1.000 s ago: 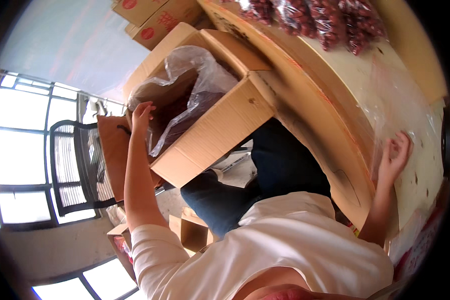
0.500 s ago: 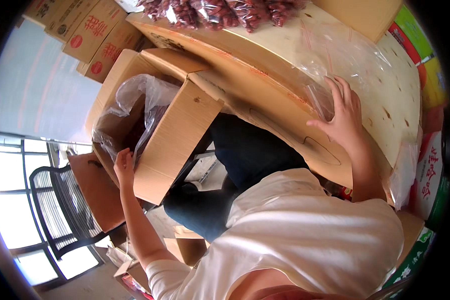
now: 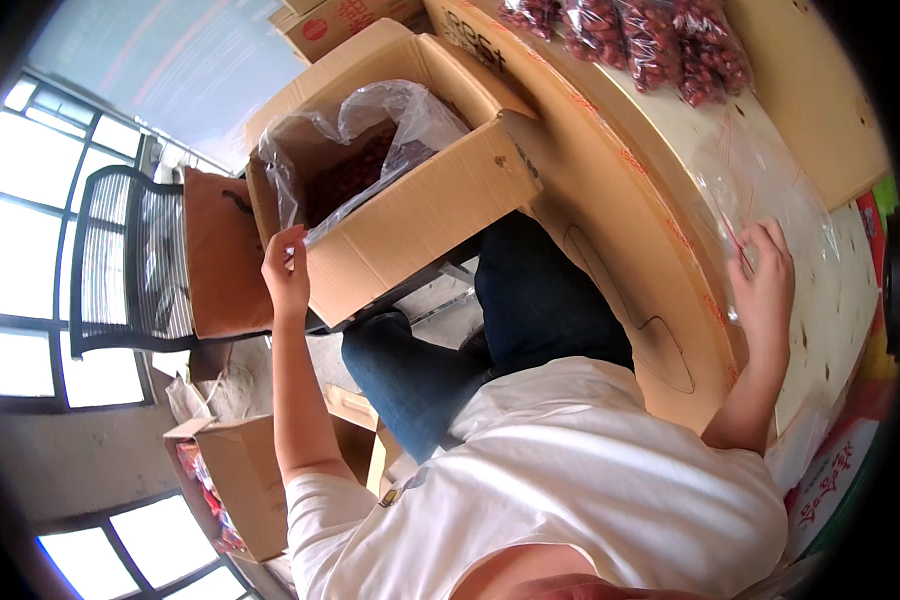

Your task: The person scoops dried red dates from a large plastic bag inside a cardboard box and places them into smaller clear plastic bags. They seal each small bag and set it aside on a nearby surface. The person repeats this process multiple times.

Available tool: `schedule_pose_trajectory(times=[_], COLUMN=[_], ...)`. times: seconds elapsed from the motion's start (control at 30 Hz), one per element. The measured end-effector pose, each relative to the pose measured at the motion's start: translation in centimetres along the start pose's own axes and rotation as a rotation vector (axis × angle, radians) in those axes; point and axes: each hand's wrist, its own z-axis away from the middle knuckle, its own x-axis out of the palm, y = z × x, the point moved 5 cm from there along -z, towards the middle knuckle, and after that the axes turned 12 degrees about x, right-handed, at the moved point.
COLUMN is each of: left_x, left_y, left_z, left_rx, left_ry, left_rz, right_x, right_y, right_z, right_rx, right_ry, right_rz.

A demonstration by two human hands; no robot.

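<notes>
My left hand (image 3: 286, 272) is at the near left corner of an open cardboard box (image 3: 420, 215), fingers curled together beside its rim. Whether they grip the rim, the liner or something small cannot be made out. A clear plastic liner (image 3: 395, 105) hangs inside that box, around a heap of dark red fruit that looks like dried dates (image 3: 355, 175). On the right, my right hand (image 3: 767, 280) is over the pale tabletop, its fingers closed on a clear plastic zip bag (image 3: 745, 185) with a red seal line. More flat clear bags lie by it.
Filled bags of red dates (image 3: 660, 45) stand at the table's far end. A long cardboard panel (image 3: 620, 210) runs along the table's side, close to my legs. Behind the box are a mesh-backed chair (image 3: 130, 260) and a brown board (image 3: 220, 255); another carton (image 3: 245, 480) sits lower left.
The view has turned, so the box and table appear shifted right. My right hand, spread beside the bags before, has closed on one. My left hand stays at the box corner.
</notes>
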Motion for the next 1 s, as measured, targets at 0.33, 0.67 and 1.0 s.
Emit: schedule_pose_trajectory(times=[0.33, 0.67, 1.0], left_x=[0.1, 0.3, 0.0], left_y=[18.7, 20.0, 18.0], left_z=[-1.7, 1.4, 4.5], left_rx=[0.340, 0.098, -0.074], left_ry=[0.030, 0.074, 0.056], left_rz=[0.106, 0.291, 0.316], right_x=[3.6, 8.8, 14.3], right_y=[-17.6, -25.6, -27.4], right_z=[-1.3, 1.3, 2.8], right_rx=[-0.490, -0.736, -0.595], right_ry=[-0.337, -0.764, -1.104], right_rz=[-0.821, -0.990, -1.063])
